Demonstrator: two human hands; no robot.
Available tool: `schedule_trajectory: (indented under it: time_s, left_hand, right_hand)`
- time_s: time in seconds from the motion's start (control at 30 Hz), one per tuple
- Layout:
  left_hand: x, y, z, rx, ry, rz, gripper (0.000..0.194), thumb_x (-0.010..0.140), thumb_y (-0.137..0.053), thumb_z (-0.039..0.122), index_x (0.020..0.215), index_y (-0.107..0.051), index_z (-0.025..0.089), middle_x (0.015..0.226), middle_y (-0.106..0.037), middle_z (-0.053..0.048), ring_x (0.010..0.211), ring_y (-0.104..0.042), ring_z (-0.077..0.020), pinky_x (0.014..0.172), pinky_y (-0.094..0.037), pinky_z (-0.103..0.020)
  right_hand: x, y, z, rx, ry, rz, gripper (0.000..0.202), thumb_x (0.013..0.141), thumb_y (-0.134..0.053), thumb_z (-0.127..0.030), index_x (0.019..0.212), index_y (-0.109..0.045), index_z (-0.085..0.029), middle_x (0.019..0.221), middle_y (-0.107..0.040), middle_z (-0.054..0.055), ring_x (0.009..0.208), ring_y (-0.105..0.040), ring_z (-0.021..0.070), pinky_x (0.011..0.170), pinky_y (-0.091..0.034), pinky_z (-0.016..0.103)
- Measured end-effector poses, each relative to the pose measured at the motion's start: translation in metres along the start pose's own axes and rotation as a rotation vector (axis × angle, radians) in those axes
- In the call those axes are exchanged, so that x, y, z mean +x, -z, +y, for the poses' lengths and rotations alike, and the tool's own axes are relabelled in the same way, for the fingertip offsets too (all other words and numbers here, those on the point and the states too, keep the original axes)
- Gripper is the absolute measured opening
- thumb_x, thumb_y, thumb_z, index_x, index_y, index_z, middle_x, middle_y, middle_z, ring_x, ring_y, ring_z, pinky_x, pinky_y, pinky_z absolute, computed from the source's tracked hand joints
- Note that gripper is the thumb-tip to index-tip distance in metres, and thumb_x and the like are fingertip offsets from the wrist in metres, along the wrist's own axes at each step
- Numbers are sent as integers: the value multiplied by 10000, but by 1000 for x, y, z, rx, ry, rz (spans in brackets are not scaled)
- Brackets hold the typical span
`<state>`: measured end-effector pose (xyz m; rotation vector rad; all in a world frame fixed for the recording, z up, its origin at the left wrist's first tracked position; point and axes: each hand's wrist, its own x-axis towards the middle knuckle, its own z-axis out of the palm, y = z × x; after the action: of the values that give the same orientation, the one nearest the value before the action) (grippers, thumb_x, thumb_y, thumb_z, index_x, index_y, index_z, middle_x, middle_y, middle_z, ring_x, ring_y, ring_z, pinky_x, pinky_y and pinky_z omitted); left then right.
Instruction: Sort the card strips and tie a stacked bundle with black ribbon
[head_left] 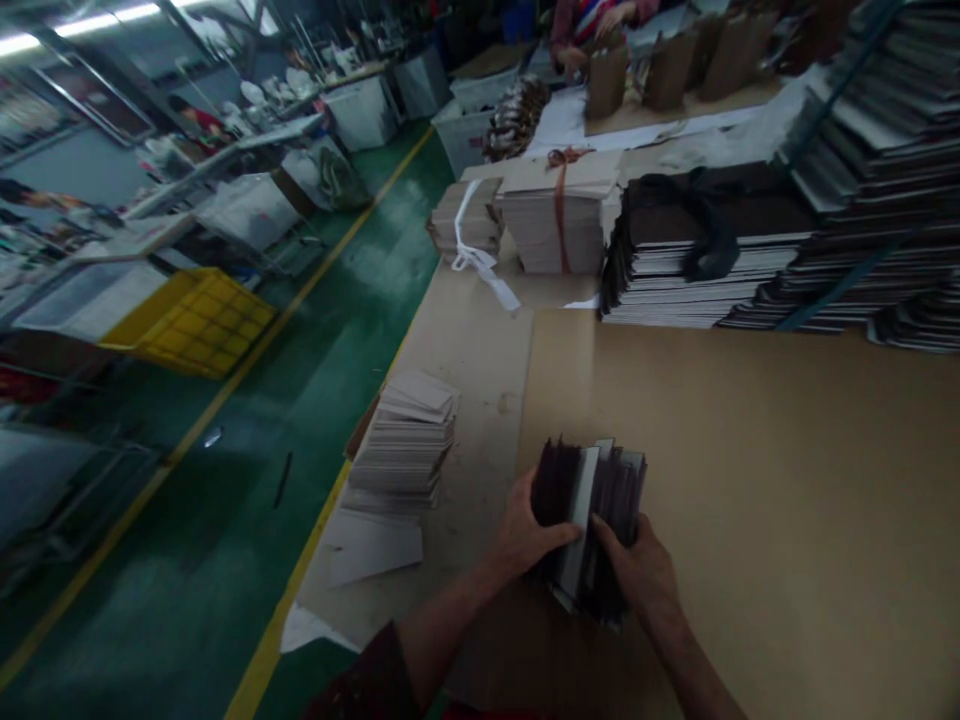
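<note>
Between my two hands is a stack of dark, thin rectangular pieces (622,490), standing on edge with a pale strip (583,490) among them. My left hand (529,530) grips the stack from its left side, thumb lying across the top edges. From the right, my right hand (645,570) closes on the same stack, its thumb pressed near the pale strip. The fingers under and behind the stack are hidden. Beneath it is the brown board (787,480) that covers the table. What the pieces are made of I cannot tell.
To the left lies a fanned pile of pale cards (405,450) near the table edge. Tied bundles of board (559,215) and dark stacked sheets (690,270) line the back. A yellow crate (195,320) stands across the green aisle. Another person's hands (592,40) are at the far table.
</note>
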<state>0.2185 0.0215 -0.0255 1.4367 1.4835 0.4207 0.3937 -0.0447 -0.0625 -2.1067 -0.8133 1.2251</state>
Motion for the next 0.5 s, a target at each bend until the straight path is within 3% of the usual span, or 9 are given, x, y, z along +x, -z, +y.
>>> schedule_trajectory:
  time_s: [0.17,0.27,0.4,0.5]
  left_hand:
    - [-1,60,-25,29,14,134,1017,643,-798,485,1473,-313,153,1436,-431,-167,1339,-426,-315,1157,-332,-485]
    - [4,83,-39,131,-27,254,955,668,-747,510,1443,-348,121,1409,-417,-173,1346,-392,-308,1176,-295,-487]
    - [15,88,-47,322,-57,334,896,691,-720,535,1397,-398,86,1353,-394,-182,1341,-354,-320,1181,-275,-499]
    - [19,83,-48,463,-11,351,906,734,-699,576,1433,-366,104,1356,-389,-190,1341,-344,-361,1132,-316,-557]
  right_hand:
    - [-7,-58,-37,46,252,-90,532,871,-541,-550,1213,-591,-146,1075,-702,171,968,-685,328,826,-545,443]
    - [-6,-81,-55,4,315,-132,545,872,-557,-517,1241,-580,-116,1109,-689,185,1005,-672,349,857,-534,472]
    - [-2,-90,-59,-22,297,-129,629,851,-579,-508,1306,-518,-79,1154,-651,210,1053,-643,361,899,-521,497]
    - [2,-85,-43,-24,388,6,744,855,-563,-538,1409,-402,-68,1293,-554,227,1185,-548,361,988,-475,524]
